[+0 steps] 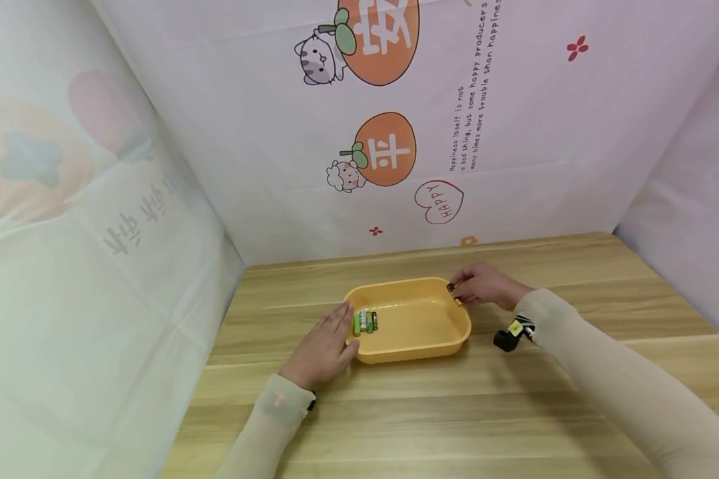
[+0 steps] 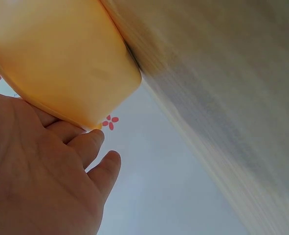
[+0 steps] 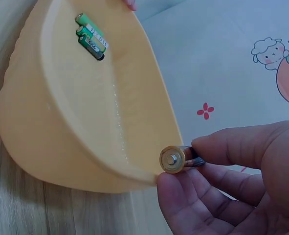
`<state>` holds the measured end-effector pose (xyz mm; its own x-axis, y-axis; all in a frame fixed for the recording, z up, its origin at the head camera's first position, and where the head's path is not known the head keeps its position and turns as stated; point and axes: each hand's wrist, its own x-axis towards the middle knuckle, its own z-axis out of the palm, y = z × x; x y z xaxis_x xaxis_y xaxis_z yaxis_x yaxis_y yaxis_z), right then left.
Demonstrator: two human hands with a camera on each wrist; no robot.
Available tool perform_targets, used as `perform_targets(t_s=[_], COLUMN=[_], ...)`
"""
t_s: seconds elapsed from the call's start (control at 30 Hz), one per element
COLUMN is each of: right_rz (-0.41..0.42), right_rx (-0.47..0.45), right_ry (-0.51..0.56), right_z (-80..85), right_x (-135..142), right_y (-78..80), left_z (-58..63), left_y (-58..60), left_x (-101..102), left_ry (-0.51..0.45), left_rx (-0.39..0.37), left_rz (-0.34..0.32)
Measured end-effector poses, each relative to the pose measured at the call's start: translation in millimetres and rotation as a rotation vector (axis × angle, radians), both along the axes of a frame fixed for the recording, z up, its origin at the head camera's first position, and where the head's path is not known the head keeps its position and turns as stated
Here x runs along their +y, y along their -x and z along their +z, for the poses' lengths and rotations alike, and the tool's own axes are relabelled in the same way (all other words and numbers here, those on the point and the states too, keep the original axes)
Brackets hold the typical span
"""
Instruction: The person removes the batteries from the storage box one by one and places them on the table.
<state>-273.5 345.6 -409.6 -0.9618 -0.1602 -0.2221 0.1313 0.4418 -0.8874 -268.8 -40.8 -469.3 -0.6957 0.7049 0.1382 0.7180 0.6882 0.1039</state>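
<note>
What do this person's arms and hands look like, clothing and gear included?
The left hand and right hand are ungloved. Long, plain cream sleeves reach the wrists. A black device with a yellow patch sits at the right wrist; a small black piece shows at the left.

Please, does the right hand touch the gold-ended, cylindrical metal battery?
Touching: the right wrist view shows the right hand pinching the gold-ended battery between its digits.

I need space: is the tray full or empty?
Partly filled: batteries lie at the left end of the tray; most of its floor is bare.
</note>
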Motion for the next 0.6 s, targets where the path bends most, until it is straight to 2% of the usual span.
perform_targets(t_s=[0.37,0.6], right_rz=[-0.001,-0.028], right_rx=[0.015,0.016], right_ry=[0.006,0.024], right_z=[0.4,-7.8], right_x=[23,37], right_y=[-8.7,-13.2], left_z=[2.2,1.5], left_y=[-2.8,-2.4], left_x=[0,1], left_ry=[0.0,-0.004], left_rx=[-0.023,-0.016], left_rz=[0.023,0.013])
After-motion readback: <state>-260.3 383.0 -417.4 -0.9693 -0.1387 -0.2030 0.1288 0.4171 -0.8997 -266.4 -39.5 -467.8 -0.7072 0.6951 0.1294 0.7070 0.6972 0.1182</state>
